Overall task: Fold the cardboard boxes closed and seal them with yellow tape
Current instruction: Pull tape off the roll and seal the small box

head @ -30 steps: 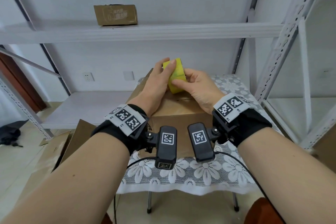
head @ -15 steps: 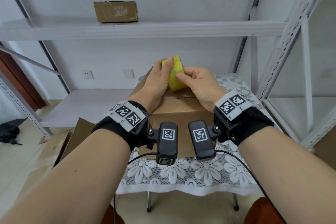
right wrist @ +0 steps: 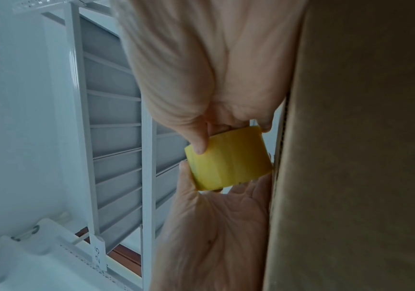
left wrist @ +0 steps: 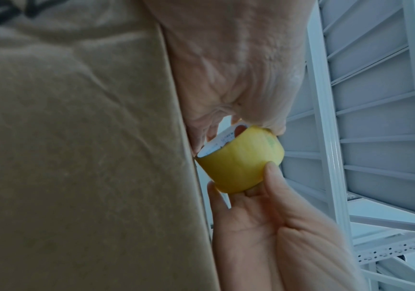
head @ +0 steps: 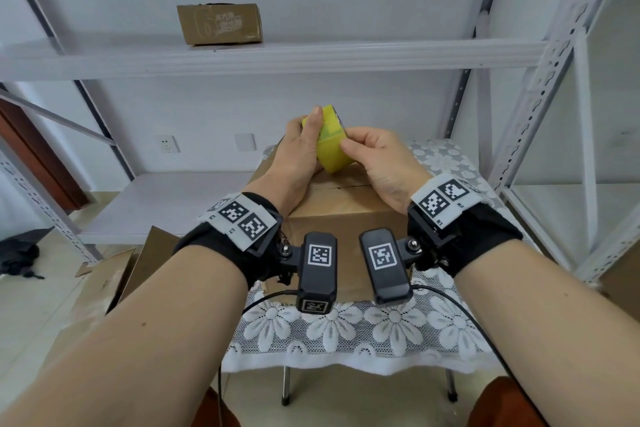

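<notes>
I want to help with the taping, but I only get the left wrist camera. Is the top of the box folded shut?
Observer: Yes. The head view shows the cardboard box with its flaps down, and the part of the top seam that shows has no tape.
Operator: What is it sitting on?
Observer: A white lace cloth with flowers, spread over a table.
Operator: Any more boxes?
Observer: One small cardboard box sits on the upper shelf.
</notes>
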Tool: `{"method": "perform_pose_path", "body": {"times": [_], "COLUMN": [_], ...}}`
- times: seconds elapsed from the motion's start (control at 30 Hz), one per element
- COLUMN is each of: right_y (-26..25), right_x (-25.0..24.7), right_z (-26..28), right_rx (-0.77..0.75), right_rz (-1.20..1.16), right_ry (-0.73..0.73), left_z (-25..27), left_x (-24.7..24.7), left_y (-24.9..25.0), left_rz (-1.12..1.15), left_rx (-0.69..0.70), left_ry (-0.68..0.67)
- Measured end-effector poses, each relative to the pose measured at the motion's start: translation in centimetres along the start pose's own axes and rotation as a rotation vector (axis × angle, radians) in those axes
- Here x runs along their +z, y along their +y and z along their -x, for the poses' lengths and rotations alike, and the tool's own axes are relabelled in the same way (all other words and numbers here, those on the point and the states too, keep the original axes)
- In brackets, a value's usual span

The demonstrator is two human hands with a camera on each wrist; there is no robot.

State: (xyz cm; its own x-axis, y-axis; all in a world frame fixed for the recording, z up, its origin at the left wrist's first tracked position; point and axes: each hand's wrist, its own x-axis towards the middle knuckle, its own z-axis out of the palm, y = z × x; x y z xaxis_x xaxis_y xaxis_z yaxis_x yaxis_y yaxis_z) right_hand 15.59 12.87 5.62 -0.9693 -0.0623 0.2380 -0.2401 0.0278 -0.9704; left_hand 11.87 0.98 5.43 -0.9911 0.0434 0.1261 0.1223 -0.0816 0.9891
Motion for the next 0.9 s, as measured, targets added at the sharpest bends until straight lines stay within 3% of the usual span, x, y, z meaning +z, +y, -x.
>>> {"method": "perform_pose_path", "body": {"times": [0.2, 0.9], "right_y": [0.07, 0.47], "right_x": [0.17, 0.03], "right_z": [-0.50, -0.47], "right_rx": [0.077, 0.036], "right_rz": [0.044, -0.026], "right_ry": [0.086, 0.054], "left_z": [0.44, 0.84], "left_x": [0.10, 0.20], "left_y": [0.18, 0.47], "left_rz": [-0.069, -0.022], "left_rx": [0.010, -0.006], "left_ry": [-0.034, -0.024]}}
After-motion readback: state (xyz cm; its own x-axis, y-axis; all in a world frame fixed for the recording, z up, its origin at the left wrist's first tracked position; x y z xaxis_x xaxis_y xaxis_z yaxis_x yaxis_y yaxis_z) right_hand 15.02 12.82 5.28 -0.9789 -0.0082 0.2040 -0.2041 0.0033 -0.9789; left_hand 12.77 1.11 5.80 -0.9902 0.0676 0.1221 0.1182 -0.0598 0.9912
